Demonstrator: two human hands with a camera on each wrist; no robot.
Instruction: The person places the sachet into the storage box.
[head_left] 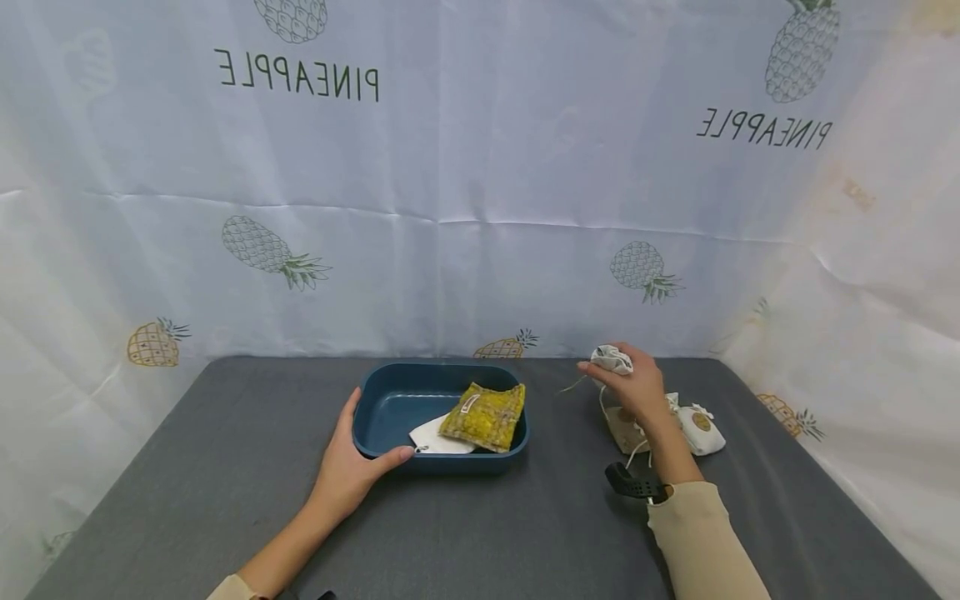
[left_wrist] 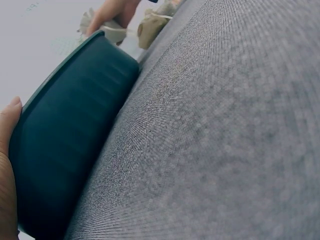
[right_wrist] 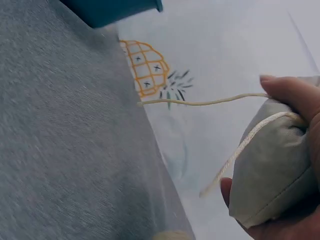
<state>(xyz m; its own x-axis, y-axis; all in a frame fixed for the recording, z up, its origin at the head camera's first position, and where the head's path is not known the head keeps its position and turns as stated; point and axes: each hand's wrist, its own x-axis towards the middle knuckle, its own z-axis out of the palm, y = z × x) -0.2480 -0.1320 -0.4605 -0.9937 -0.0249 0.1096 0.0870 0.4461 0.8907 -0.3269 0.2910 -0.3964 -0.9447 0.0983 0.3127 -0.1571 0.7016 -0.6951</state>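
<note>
A dark blue plastic tub (head_left: 465, 465) stands on the table. At its near left corner the left hand (head_left: 347, 471) holds it, thumb along the front rim and fingers at the left side. Inside the tub, a yellow patterned fabric pouch (head_left: 483, 418) rests partly over a white pouch or tag (head_left: 438, 438). To the right of the tub, the right hand (head_left: 641, 390) grips a small off-white drawstring pouch (right_wrist: 272, 165) above the table. Its cords (right_wrist: 210, 103) hang loose. In the left wrist view, the thumb (left_wrist: 9, 122) lies against the tub's rim.
Under and beyond the right forearm lie more small drawstring pouches, a tan one (head_left: 624, 433) and a white one with a round brown label (head_left: 703, 432). The grey table (head_left: 225, 467) meets a pineapple-print curtain (head_left: 465, 275) at the back and sides.
</note>
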